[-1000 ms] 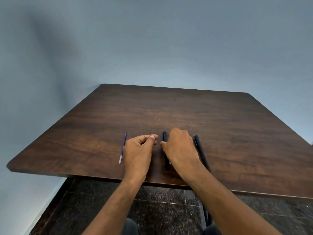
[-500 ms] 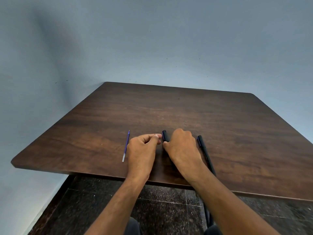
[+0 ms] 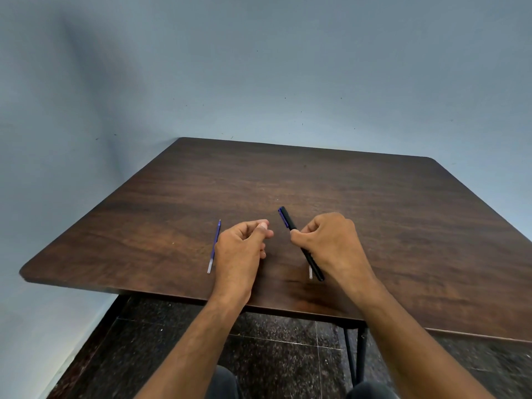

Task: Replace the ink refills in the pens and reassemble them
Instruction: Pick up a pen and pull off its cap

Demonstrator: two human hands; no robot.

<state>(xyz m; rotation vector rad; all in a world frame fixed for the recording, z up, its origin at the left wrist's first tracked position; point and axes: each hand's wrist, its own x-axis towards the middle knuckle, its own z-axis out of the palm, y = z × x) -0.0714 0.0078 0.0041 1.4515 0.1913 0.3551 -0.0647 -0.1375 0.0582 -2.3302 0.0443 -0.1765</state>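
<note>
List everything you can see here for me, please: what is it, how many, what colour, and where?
pen: one, black with a blue end, gripped in the right hand, slanting over the table
ink refill: one, blue with a clear end, flat on the table beside the left hand
clear tube end: one, on the table under the pen
table: one, dark brown wood
left hand: fingers curled, holding nothing seen
right hand: fingers round the pen

We saw a dark wooden table (image 3: pixel 374 203) with rounded corners, standing on thin dark legs over a speckled dark floor (image 3: pixel 273 347). A blue ink refill (image 3: pixel 214 246) lay near its near edge, left of centre. A pale refill end (image 3: pixel 310 272) showed further right, near that same edge.
</note>
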